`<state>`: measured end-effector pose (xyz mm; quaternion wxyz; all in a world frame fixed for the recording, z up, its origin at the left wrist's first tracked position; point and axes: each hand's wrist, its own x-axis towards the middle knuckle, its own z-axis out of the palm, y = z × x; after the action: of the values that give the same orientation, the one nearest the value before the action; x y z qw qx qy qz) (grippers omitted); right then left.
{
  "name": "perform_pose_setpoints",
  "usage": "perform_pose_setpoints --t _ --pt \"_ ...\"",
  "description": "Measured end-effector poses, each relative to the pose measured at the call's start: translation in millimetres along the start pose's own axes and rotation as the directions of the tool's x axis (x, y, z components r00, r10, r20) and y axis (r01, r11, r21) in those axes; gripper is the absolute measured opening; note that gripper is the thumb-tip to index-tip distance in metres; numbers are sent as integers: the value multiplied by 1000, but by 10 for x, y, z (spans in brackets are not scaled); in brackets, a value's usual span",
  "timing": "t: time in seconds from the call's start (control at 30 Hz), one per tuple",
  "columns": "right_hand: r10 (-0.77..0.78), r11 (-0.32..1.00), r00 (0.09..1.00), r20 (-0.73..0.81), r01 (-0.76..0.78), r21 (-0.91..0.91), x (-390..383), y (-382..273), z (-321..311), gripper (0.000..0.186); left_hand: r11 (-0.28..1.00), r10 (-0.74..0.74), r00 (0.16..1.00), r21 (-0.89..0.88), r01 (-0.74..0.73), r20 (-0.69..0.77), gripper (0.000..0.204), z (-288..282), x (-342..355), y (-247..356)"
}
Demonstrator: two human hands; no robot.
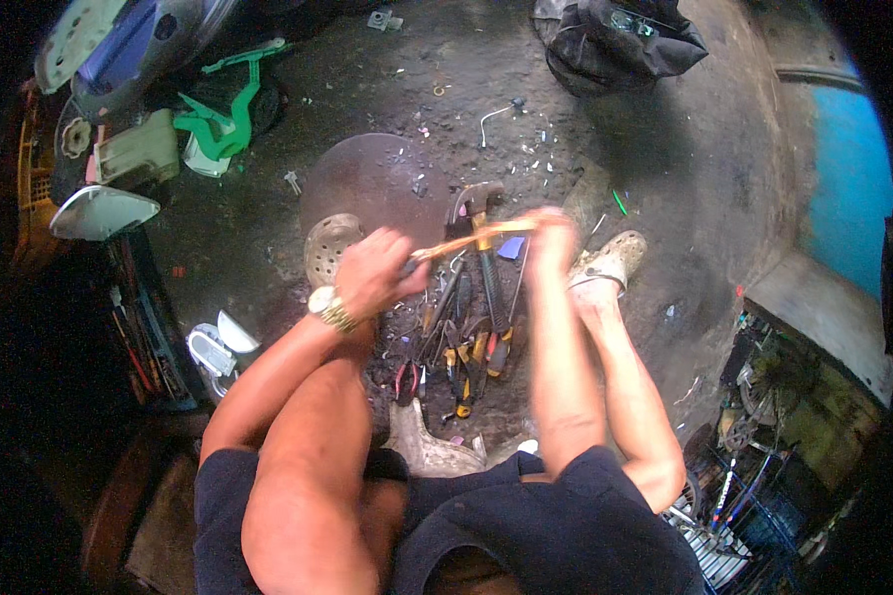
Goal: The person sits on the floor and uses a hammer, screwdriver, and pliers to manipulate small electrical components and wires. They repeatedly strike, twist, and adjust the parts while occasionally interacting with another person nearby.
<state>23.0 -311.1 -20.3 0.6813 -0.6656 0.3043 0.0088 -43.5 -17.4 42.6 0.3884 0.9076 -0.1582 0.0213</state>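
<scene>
My left hand (pixel 375 266), below which a gold watch (pixel 333 308) sits on the wrist, is closed on the dark left end of a long, thin orange-yellow item (pixel 471 238). My right hand (pixel 551 238), blurred, is closed on its other end; the item is too smeared to name. Just behind it a claw hammer (pixel 488 268) with a black-and-yellow handle lies on the ground. Several hand tools, among them red-handled pliers (pixel 407 380) and screwdrivers (pixel 498 354), lie between my legs and feet in perforated clogs (pixel 329 245).
A round plate (pixel 352 178) lies ahead among small scraps. Plastic parts and a green moulded piece (pixel 230 124) are at the upper left, a black bag (pixel 610 45) at the top. A blue panel (pixel 833 188) stands right, with bicycle parts (pixel 724 496) at the lower right.
</scene>
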Motion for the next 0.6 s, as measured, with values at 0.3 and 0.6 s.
perform_pose_setpoints --t 0.3,0.6 --pt "89 971 995 36 -79 -227 225 -904 -795 24 795 -333 918 -458 397 217 32 -500 -586 -170" --pt "-105 609 515 851 709 -354 -1132 -891 541 54 906 -82 958 -379 187 274 35 -599 -152 167"
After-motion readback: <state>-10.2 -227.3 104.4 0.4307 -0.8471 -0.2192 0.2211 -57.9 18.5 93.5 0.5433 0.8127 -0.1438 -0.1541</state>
